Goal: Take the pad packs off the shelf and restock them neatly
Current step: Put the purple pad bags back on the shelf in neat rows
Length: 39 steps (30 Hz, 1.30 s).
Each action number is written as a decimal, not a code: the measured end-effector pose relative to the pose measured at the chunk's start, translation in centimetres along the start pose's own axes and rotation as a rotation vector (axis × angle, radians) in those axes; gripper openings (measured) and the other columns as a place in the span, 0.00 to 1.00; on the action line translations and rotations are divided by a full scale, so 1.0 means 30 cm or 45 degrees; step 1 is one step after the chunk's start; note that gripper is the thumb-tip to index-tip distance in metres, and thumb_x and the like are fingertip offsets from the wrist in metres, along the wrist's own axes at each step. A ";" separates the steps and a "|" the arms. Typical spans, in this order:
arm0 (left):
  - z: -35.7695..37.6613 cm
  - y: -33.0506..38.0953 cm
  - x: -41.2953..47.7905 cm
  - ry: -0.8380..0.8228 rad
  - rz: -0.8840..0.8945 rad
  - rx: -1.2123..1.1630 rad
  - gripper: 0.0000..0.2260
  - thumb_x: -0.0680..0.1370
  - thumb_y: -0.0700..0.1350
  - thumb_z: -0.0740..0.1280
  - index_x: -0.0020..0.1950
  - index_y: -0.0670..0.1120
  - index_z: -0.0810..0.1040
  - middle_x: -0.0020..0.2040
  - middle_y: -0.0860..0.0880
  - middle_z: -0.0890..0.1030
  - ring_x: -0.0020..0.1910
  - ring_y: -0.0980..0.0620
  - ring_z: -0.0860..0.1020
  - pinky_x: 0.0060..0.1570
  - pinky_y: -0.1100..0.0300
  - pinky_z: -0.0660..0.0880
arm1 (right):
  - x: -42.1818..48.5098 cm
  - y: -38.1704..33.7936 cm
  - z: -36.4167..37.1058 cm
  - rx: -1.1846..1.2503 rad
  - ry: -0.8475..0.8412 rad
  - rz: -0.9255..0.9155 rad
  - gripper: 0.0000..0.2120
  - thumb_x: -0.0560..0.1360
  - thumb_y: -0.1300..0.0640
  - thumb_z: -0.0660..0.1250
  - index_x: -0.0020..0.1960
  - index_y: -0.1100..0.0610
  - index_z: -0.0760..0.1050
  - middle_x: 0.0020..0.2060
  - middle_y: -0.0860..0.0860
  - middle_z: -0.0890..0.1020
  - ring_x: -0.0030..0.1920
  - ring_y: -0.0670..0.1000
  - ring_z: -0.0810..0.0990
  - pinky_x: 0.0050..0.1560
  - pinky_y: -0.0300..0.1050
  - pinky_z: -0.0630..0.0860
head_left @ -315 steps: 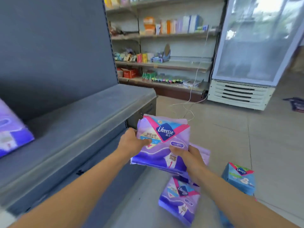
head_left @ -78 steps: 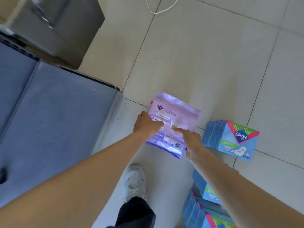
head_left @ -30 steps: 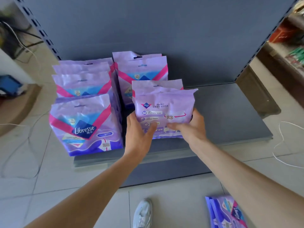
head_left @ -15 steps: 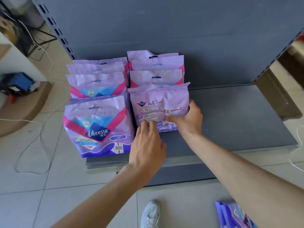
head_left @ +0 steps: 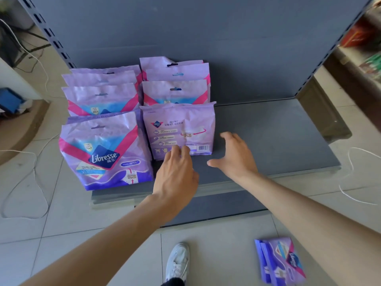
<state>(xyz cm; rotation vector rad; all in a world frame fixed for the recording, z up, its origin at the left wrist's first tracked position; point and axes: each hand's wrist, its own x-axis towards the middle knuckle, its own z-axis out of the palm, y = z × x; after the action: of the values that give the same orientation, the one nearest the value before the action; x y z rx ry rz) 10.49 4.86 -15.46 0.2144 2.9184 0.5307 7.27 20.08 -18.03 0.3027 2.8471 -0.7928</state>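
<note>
Your left hand point(head_left: 177, 172) touches, fingers relaxed, the back-facing purple plastic pad pack point(head_left: 181, 124) standing frontmost on the grey metal shelf point(head_left: 272, 137); your right hand point(head_left: 235, 157) hovers, fingers spread, just beside it.

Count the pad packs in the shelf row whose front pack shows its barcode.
4, one behind another: front pack, second pack, third pack, rearmost pack near the back panel. Thin ones between could be hidden.

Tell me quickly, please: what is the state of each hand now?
Left hand: open, fingertips touching the lower edge of the back-facing pad pack.
Right hand: open, fingers spread, holding nothing, beside that pack.
</note>
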 end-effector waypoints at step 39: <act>1.572 0.761 -0.180 -1.131 0.419 0.347 0.15 0.79 0.45 0.61 0.65 0.43 0.71 0.63 0.42 0.76 0.61 0.44 0.74 0.48 0.60 0.68 | -0.758 1.566 0.680 1.470 0.444 1.839 0.14 0.73 0.48 0.68 0.41 0.60 0.73 0.32 0.52 0.73 0.37 0.55 0.73 0.41 0.45 0.69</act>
<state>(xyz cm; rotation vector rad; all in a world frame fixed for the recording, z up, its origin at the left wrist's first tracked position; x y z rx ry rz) 27.20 40.93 -50.01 0.7515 2.0684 0.0283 42.66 45.36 -53.36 2.2750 1.1791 -1.7412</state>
